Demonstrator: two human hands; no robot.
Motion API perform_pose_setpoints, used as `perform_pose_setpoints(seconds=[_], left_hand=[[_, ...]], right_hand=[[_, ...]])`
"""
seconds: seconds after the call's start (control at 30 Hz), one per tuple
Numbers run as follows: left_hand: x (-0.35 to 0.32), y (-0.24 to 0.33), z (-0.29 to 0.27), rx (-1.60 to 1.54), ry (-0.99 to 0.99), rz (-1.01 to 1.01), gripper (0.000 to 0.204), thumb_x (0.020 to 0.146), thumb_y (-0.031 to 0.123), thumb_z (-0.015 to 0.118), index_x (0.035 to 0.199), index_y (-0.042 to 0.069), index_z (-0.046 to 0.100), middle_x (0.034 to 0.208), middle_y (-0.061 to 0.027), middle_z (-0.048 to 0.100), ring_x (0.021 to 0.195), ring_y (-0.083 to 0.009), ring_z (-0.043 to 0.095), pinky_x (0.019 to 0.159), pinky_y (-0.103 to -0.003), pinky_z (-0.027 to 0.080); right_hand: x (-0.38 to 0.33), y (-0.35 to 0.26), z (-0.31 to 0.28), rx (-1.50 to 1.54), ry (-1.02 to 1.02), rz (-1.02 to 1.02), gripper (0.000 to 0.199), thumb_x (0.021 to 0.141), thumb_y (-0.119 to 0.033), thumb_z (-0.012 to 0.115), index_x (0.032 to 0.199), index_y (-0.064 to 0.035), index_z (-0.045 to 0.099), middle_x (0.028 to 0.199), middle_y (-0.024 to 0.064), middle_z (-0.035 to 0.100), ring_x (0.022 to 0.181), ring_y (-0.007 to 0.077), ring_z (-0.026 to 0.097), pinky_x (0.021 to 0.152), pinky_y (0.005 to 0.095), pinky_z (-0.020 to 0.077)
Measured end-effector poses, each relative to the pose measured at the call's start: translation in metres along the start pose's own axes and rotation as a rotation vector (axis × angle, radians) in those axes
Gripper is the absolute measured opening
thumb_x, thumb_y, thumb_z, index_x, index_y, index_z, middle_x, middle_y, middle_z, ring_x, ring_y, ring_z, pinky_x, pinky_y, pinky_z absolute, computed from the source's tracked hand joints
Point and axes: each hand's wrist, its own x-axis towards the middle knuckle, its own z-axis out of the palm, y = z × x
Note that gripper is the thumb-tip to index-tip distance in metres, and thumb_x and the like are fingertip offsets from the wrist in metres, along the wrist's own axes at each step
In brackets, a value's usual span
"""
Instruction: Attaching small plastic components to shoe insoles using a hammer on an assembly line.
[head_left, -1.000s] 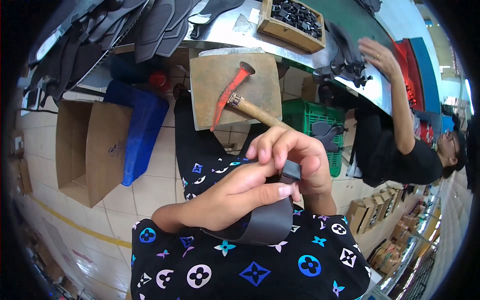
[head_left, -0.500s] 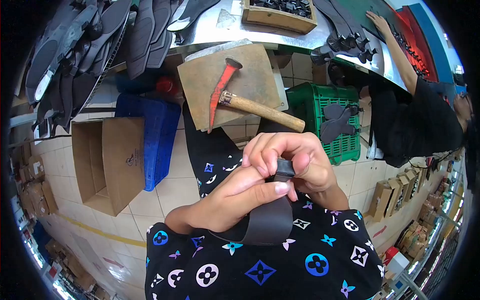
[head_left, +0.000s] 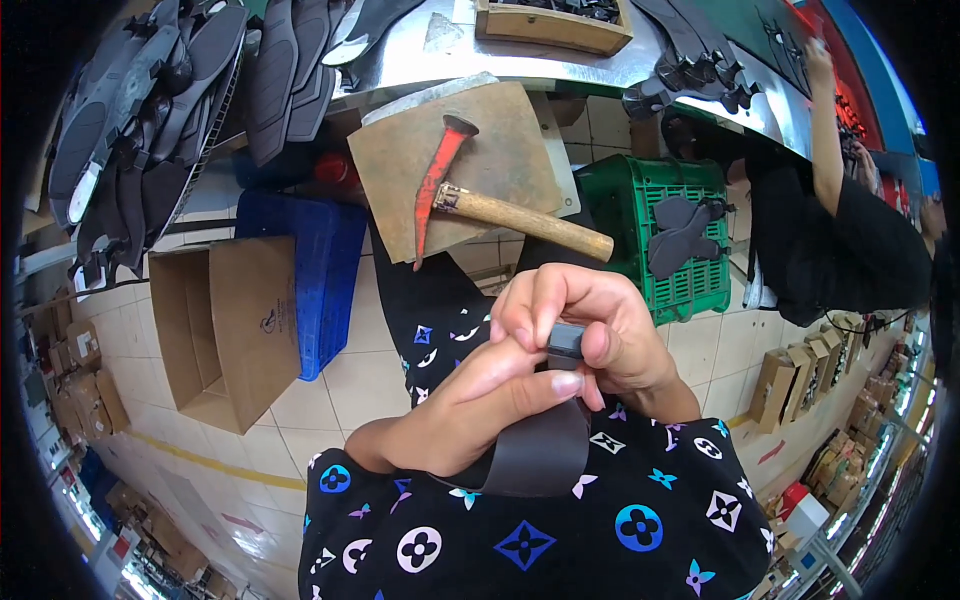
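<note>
My left hand (head_left: 480, 400) is closed around a dark brown sandal strap (head_left: 540, 455), whose wide band curves below my fingers over my lap. A small dark buckle-like block (head_left: 567, 341) pokes up between my two hands at the strap's upper end. Thumb and fingers of my right hand (head_left: 625, 335) pinch this block, and its fingertips touch the left hand. My fingers hide how strap and block join. Beyond my hands lies a hammer (head_left: 520, 220) with a red head and wooden handle, resting on a worn brown board (head_left: 390, 165) above my knees.
Dark sandal soles (head_left: 200, 90) are heaped at the far left. A wooden box (head_left: 555, 30) of black parts stands on the metal table (head_left: 460, 60). A cardboard box (head_left: 245, 330) and blue crate (head_left: 325, 300) flank me left, a green crate (head_left: 690, 290) right. A co-worker's arm (head_left: 826, 140) reaches over the table.
My hands keep their hold on the strap and block, with the block's top turned slightly more into sight. The co-worker's hand has moved right, over the red area. The view has shifted slightly.
</note>
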Motion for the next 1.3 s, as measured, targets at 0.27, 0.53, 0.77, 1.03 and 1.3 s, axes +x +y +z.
perform_pose_setpoints(seconds=[0.27, 0.53, 0.77, 1.03, 1.3], left_hand=[[-0.003, -0.008, -0.005, 0.088, -0.055, 0.051, 0.034, 0.108, 0.028, 0.044, 0.110, -0.003, 0.060, 0.108, -0.0072, 0.058, 0.103, -0.0128, 0.055, 0.092, -0.027, 0.043], [-0.002, -0.008, -0.008, 0.135, 0.042, 0.085, 0.037, 0.108, 0.025, 0.044, 0.121, -0.007, 0.054, 0.117, -0.0129, 0.057, 0.112, -0.0179, 0.054, 0.098, -0.031, 0.042], [0.007, -0.017, -0.011, 0.421, 0.164, 0.279, 0.036, 0.104, 0.019, 0.047, 0.130, -0.005, 0.051, 0.120, -0.0079, 0.059, 0.108, -0.0129, 0.056, 0.091, -0.026, 0.044], [0.004, -0.004, -0.008, 0.124, 0.145, -0.006, 0.033, 0.104, 0.025, 0.050, 0.122, -0.002, 0.056, 0.106, -0.0084, 0.064, 0.098, -0.0132, 0.059, 0.085, -0.026, 0.046], [0.008, -0.013, -0.011, 0.201, 0.010, 0.017, 0.034, 0.107, 0.028, 0.046, 0.124, -0.001, 0.056, 0.110, -0.0072, 0.062, 0.105, -0.0135, 0.057, 0.092, -0.027, 0.045]], right_hand=[[-0.003, -0.004, -0.004, 0.051, -0.028, 0.140, 0.047, 0.092, -0.042, 0.071, 0.107, 0.0008, 0.060, 0.112, 0.0148, 0.058, 0.097, 0.0155, 0.060, 0.069, 0.0213, 0.0526], [0.003, -0.001, -0.001, -0.332, 0.018, -0.185, 0.036, 0.091, -0.018, 0.066, 0.118, 0.0055, 0.064, 0.119, 0.0199, 0.066, 0.106, 0.0243, 0.062, 0.097, 0.0341, 0.0456], [0.006, -0.005, -0.001, -0.852, 0.046, -0.336, 0.018, 0.088, -0.009, 0.061, 0.100, -0.0037, 0.073, 0.099, 0.0132, 0.076, 0.097, 0.0259, 0.071, 0.108, 0.0466, 0.0353], [-0.001, -0.004, -0.018, -0.092, 0.037, 0.128, 0.046, 0.095, -0.040, 0.067, 0.111, 0.0024, 0.060, 0.119, 0.0314, 0.065, 0.098, 0.0292, 0.069, 0.100, 0.0408, 0.0494], [0.001, 0.009, -0.022, -0.076, -0.065, -0.076, 0.052, 0.095, -0.053, 0.061, 0.096, -0.0017, 0.064, 0.106, 0.0246, 0.069, 0.109, 0.0337, 0.065, 0.102, 0.0469, 0.0436]])
